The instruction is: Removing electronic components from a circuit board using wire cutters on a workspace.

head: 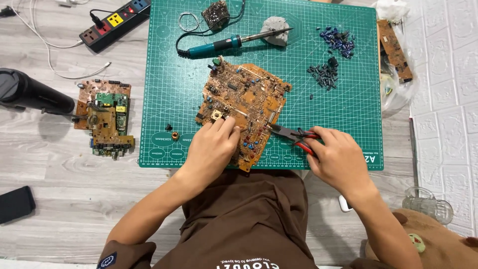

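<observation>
A large brown circuit board (246, 102) lies tilted on the green cutting mat (338, 114). My left hand (211, 152) rests on the board's near edge, fingers pressing it down. My right hand (338, 159) grips red-handled pliers (294, 134), whose jaws touch the board's right edge. A teal soldering iron (226, 45) lies across the mat's far side, its tip resting on a grey lump (275, 28).
Two piles of small dark and blue components (331, 52) sit on the mat's right. More circuit boards (105, 117) lie left of the mat, with a black cylinder (30, 92) and a power strip (114, 22). A glass mug (428, 204) stands at right.
</observation>
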